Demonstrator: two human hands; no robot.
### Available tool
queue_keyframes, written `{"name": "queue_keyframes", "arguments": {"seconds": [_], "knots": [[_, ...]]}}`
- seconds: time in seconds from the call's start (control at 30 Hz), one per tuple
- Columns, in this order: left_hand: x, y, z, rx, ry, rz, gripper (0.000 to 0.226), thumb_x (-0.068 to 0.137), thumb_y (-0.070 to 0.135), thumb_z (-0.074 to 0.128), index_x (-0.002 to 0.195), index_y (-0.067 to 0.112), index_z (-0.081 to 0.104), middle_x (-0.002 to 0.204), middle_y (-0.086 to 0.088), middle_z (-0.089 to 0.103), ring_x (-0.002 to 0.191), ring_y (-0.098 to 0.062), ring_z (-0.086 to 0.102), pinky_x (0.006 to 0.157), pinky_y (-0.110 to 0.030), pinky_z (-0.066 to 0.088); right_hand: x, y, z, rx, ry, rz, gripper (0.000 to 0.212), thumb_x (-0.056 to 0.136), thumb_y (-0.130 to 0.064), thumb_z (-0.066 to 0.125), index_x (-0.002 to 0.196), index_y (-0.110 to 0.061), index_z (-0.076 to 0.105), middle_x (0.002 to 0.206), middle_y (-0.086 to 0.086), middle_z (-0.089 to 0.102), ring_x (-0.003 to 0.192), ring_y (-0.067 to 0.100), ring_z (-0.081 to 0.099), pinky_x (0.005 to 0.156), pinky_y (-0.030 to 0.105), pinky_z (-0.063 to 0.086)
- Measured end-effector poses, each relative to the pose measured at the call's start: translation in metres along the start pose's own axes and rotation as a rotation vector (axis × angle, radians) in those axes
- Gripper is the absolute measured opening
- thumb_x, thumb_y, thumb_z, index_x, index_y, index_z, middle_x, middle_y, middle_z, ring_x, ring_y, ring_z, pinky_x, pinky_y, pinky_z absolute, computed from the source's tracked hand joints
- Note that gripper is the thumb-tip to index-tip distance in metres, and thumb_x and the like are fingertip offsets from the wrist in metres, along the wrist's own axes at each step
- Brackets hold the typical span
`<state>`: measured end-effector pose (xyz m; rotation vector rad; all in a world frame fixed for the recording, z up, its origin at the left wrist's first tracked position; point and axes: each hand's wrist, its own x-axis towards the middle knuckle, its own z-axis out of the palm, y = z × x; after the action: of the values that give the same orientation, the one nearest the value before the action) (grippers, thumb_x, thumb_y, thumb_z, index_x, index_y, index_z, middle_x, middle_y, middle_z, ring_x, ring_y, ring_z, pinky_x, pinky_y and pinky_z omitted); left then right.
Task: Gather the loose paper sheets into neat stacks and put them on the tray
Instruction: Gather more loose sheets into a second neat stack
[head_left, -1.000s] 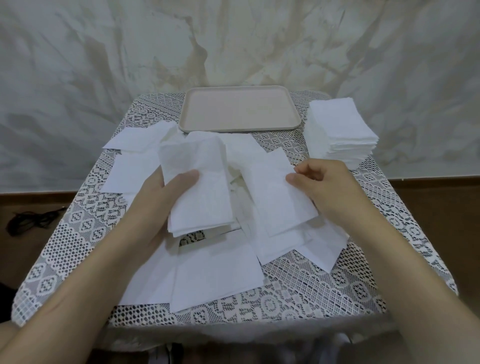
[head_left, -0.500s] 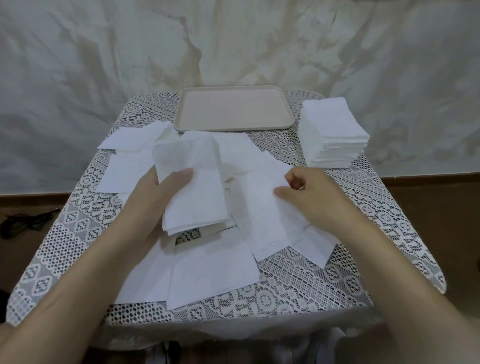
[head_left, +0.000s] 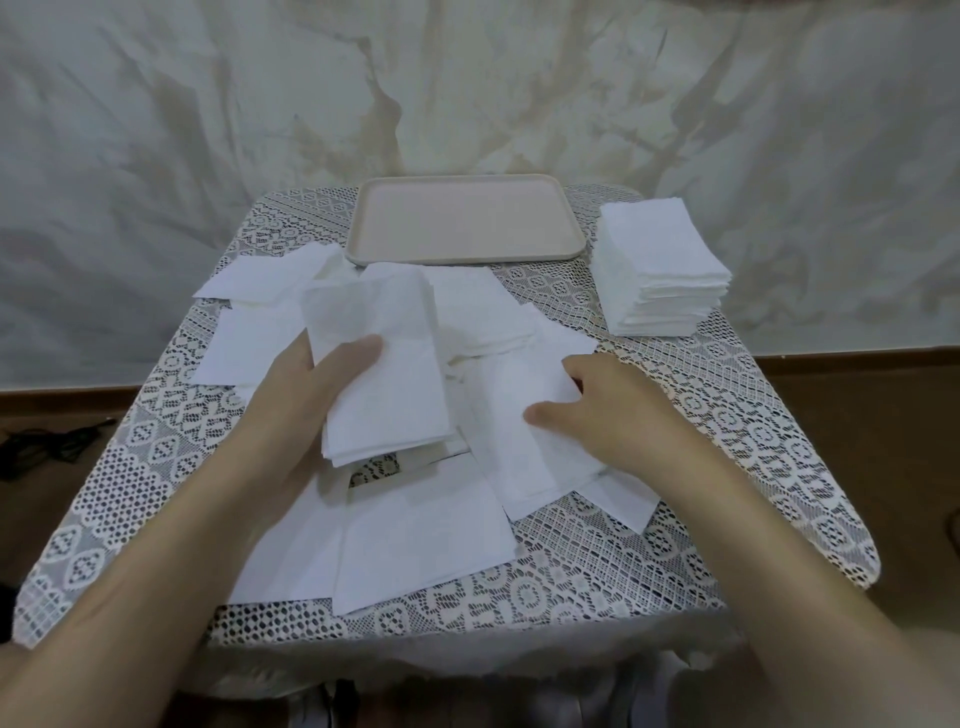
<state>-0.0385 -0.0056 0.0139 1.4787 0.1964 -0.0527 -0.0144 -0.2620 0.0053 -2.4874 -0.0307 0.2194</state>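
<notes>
Grips a bundle in left hand, touches a sheet with right hand, hold unclear. Looks early: no paper on tray, many sheets scattered.

text readable: none | loose white paper sheets, centre of frame: plain faces | stacked white paper sheets, upper right: plain | pale beige rectangular tray, upper centre: unmarked | white lace cloth on tabletop: woven pattern only
</notes>
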Motion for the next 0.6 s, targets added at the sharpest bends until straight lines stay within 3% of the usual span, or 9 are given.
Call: {"name": "queue_keyframes", "arguments": {"seconds": [0.07, 0.2, 0.27, 0.33, 0.47, 0.6], "knots": [[0.0, 0.0, 0.0, -0.004, 0.0, -0.001, 0.029, 0.103, 0.026, 0.06, 0.131, 0.022, 0.065, 0.117, 0.002, 0.08, 0.108, -0.018, 0.076, 0.086, -0.036, 0.058, 0.0, -0.002, 0.0, 0.009, -0.003, 0.007, 0.043, 0.089, -0.038, 0.075, 0.073, -0.015, 0.043, 0.07, -0.002, 0.047, 0.064, 0.018, 0.044, 0.055, 0.033, 0.027], [0.0, 0.001, -0.002, -0.013, -0.007, 0.001, 0.028, 0.104, 0.026, 0.059, 0.132, 0.024, 0.064, 0.118, 0.003, 0.079, 0.107, -0.017, 0.076, 0.081, -0.031, 0.061, 0.007, 0.003, -0.004, 0.096, -0.016, -0.025, 0.034, 0.088, -0.034, 0.074, 0.078, -0.01, 0.053, 0.076, 0.006, 0.059, 0.075, 0.029, 0.058, 0.064, 0.036, 0.039], [0.0, 0.001, -0.003, -0.016, -0.009, 0.003, 0.03, 0.104, 0.026, 0.059, 0.133, 0.025, 0.063, 0.12, 0.003, 0.079, 0.109, -0.018, 0.076, 0.085, -0.035, 0.058, 0.011, 0.005, -0.007, 0.176, 0.021, -0.046, 0.025, 0.088, -0.032, 0.074, 0.09, -0.009, 0.063, 0.088, 0.008, 0.069, 0.086, 0.032, 0.066, 0.078, 0.043, 0.052], [0.001, 0.002, -0.003, -0.018, -0.01, 0.004, 0.031, 0.104, 0.026, 0.059, 0.134, 0.025, 0.063, 0.12, 0.003, 0.079, 0.109, -0.017, 0.076, 0.087, -0.037, 0.057, 0.011, 0.004, -0.011, 0.302, 0.081, -0.071, 0.019, 0.088, -0.029, 0.074, 0.102, -0.016, 0.07, 0.096, 0.0, 0.074, 0.092, 0.025, 0.069, 0.089, 0.048, 0.056], [0.0, 0.001, -0.003, -0.01, -0.018, 0.003, 0.032, 0.103, 0.028, 0.059, 0.135, 0.026, 0.063, 0.121, 0.003, 0.078, 0.11, -0.018, 0.076, 0.089, -0.041, 0.057, 0.012, 0.004, -0.006, 0.385, 0.164, -0.085, 0.029, 0.082, -0.036, 0.073, 0.103, -0.017, 0.069, 0.097, -0.003, 0.074, 0.093, 0.023, 0.07, 0.088, 0.051, 0.056], [0.001, 0.001, -0.003, -0.008, -0.017, 0.003, 0.033, 0.103, 0.027, 0.059, 0.136, 0.026, 0.062, 0.122, 0.003, 0.078, 0.112, -0.018, 0.075, 0.092, -0.04, 0.056, 0.013, 0.011, 0.002, 0.171, 0.197, -0.073, 0.017, 0.094, -0.03, 0.07, 0.102, -0.016, 0.066, 0.093, 0.001, 0.07, 0.09, 0.027, 0.065, 0.083, 0.043, 0.054]]}}
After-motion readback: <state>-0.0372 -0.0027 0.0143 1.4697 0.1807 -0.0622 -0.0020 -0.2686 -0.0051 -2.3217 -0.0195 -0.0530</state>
